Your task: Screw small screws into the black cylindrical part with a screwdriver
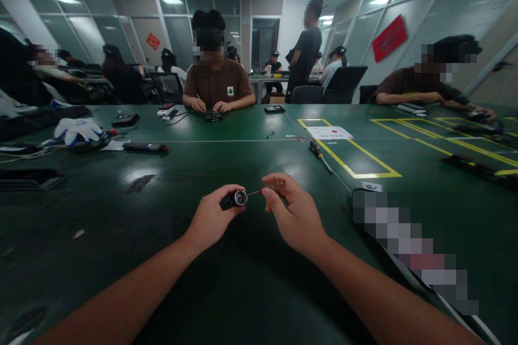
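My left hand (212, 215) is closed around a small dark cylindrical part (240, 198) with a pale ring at its end, which faces me. The inside of the ring shows some detail too small to make out. In my right hand (297, 215) is a thin screwdriver (263, 190) with a reddish, see-through handle, pinched between thumb and fingers. Its metal shaft points left and the tip reaches the rim of the cylindrical part. Both hands are held over the green table (194, 280), close together in front of me.
A black-and-yellow screwdriver (320, 156) lies beyond my right hand, near yellow tape (378, 176) and a paper sheet (329, 133). White gloves (77, 130) and a dark pen-like tool (144, 147) lie to the left. Across the table a person (218, 83) handles a dark device.
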The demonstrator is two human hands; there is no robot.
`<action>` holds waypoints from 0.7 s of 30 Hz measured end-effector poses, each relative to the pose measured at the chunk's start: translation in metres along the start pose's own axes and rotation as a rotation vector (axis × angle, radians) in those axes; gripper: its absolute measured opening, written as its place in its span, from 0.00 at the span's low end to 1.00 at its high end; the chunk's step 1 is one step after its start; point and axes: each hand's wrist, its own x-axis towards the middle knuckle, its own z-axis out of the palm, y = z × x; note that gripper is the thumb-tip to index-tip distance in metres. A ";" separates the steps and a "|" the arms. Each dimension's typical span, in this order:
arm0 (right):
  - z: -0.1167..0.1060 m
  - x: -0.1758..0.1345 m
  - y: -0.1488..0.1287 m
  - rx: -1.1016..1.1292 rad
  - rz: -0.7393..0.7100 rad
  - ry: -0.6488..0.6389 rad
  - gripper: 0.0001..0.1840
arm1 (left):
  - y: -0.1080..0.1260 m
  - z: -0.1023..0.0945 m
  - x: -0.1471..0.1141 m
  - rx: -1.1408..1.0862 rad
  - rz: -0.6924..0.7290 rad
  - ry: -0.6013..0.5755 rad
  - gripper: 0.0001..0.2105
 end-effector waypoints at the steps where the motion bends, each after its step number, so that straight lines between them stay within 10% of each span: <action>1: 0.000 0.000 0.000 0.019 0.000 -0.013 0.09 | 0.000 0.000 0.000 0.002 -0.002 -0.001 0.15; 11: -0.002 -0.002 0.002 0.087 -0.026 -0.013 0.21 | 0.000 0.000 0.000 -0.024 -0.004 -0.011 0.15; 21: 0.005 0.002 0.008 0.236 0.079 0.091 0.10 | 0.000 -0.002 0.001 -0.005 0.000 -0.002 0.15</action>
